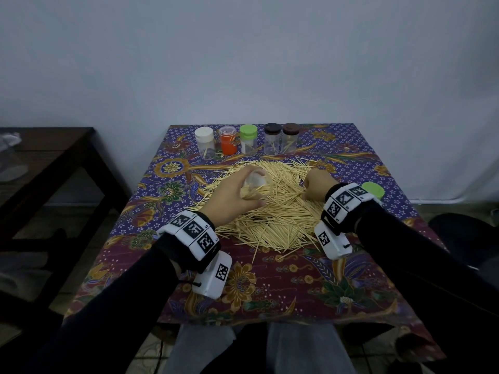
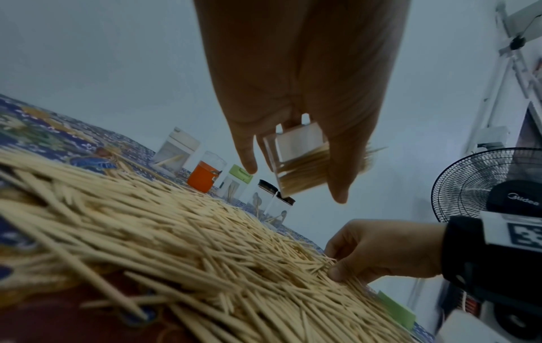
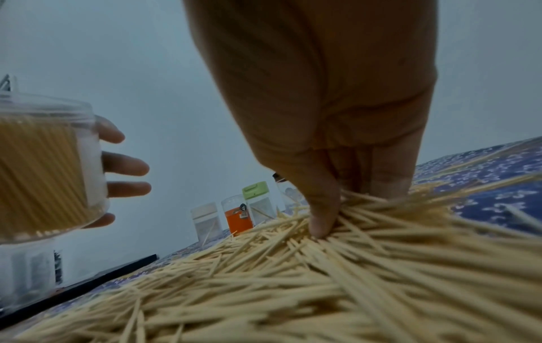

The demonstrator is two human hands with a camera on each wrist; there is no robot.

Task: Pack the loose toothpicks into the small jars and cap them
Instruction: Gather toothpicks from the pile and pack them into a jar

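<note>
My left hand (image 1: 229, 194) is wrapped around a clear jar (image 3: 44, 171), held lifted and tilted over the heap, already thick with toothpicks whose tips poke past the rim. My right hand (image 1: 316, 186) has thumb and fingers curled into the pile of loose toothpicks (image 1: 270, 206), pinching a small bunch at its right side.

The risks I judge from here: the tilted, uncapped jar could spill its load back onto the heap if I lean it further. A crossed or splayed bunch could jam at the mouth against the packed sticks, or snap. Strays could slide off the table edge.

The heap lies directly under and between both hands, on the patterned tablecloth (image 1: 270, 287). A green lid (image 1: 374, 189) sits just beyond my right wrist. Five capped jars (image 1: 248, 141) stand in a row at the far edge, well apart from both hands.
</note>
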